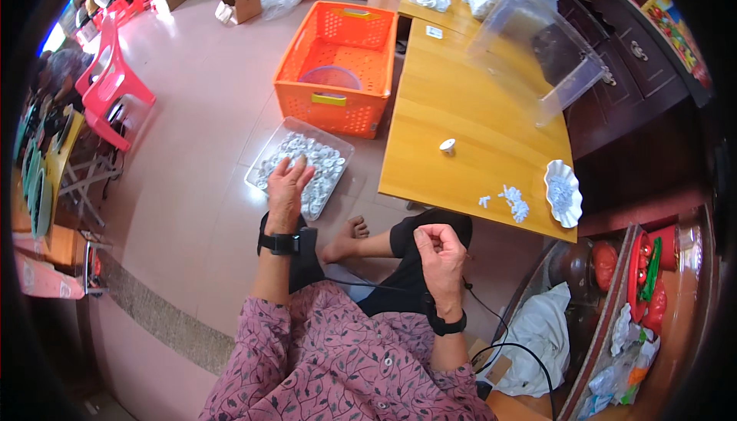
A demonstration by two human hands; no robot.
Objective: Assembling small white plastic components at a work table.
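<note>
My left hand (285,187) is over the near part of a clear plastic bin (343,150) on the floor. Its fingers are stretched apart, and no object shows in them. Many small white round plastic pieces (326,161) fill the bin. My right hand (443,260) is raised above my knee, near the table's front edge, with thumb and fingers pinched together. Whatever the pinch holds, if anything, is too small to make out. On the wooden table (453,114) one white round piece (447,146) lies apart from a loose pile of small white bits (516,204).
A scalloped white dish (563,191) of small bits stands at the table's right corner. Clear plastic boxes (537,45) stand farther back. An orange crate (334,106) is beside the table. A black cable (530,346) runs by my right side, and a pink chair (115,87) stands left.
</note>
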